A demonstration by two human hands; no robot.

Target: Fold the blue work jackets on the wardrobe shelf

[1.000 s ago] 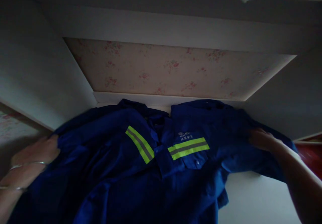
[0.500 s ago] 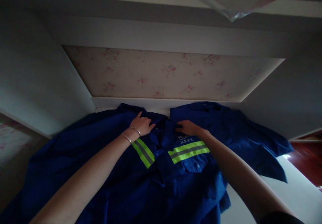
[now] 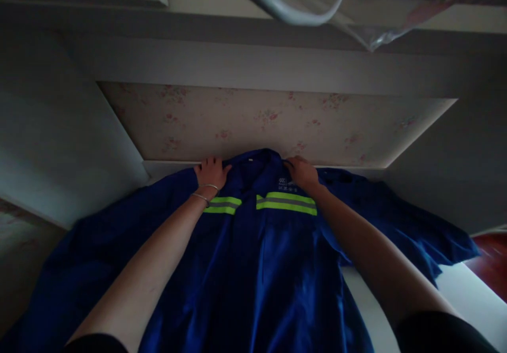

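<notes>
A dark blue work jacket (image 3: 261, 268) with yellow-and-grey reflective stripes across the chest lies front up on a white surface, collar toward the back wall. My left hand (image 3: 212, 172), with thin bangles at the wrist, grips the jacket at the left shoulder near the collar. My right hand (image 3: 303, 173) grips the right shoulder beside a small white logo. Both sleeves spread out to the sides. The collar is pulled up against the wall.
Floral wallpaper (image 3: 269, 123) covers the recessed back wall, framed by white panels on both sides. A white ledge (image 3: 170, 165) runs under it. Clear plastic and a curved white bar (image 3: 293, 9) hang overhead. A dark red surface (image 3: 493, 258) shows at the right edge.
My hands went from the sleeves to the collar area, then took the shoulders and drew the jacket toward the wall. The front now lies straighter, the stripes level.
</notes>
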